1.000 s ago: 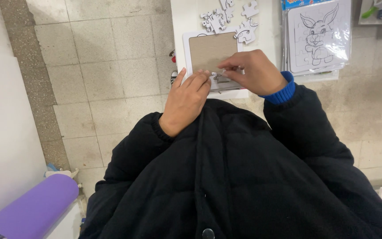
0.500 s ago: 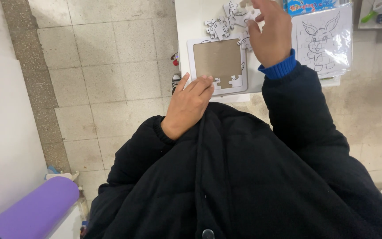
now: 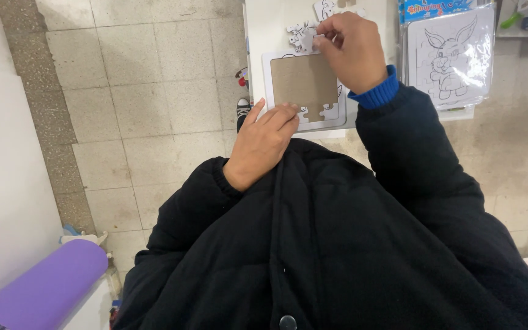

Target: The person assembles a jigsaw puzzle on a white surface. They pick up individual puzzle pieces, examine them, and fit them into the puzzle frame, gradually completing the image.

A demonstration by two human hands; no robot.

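Lying flat, puzzle tray [image 3: 304, 82] under left hand [image 3: 264, 143]

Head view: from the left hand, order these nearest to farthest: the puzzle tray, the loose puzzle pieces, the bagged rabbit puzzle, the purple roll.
1. Puzzle tray: left hand touches its near edge.
2. Loose puzzle pieces: beyond the tray, by the right hand.
3. Bagged rabbit puzzle and purple roll: opposite sides, too close to call.

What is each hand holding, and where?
The right hand pinches a white cardboard puzzle piece by its edge; the left hand only presses the square white puzzle tray's near edge.
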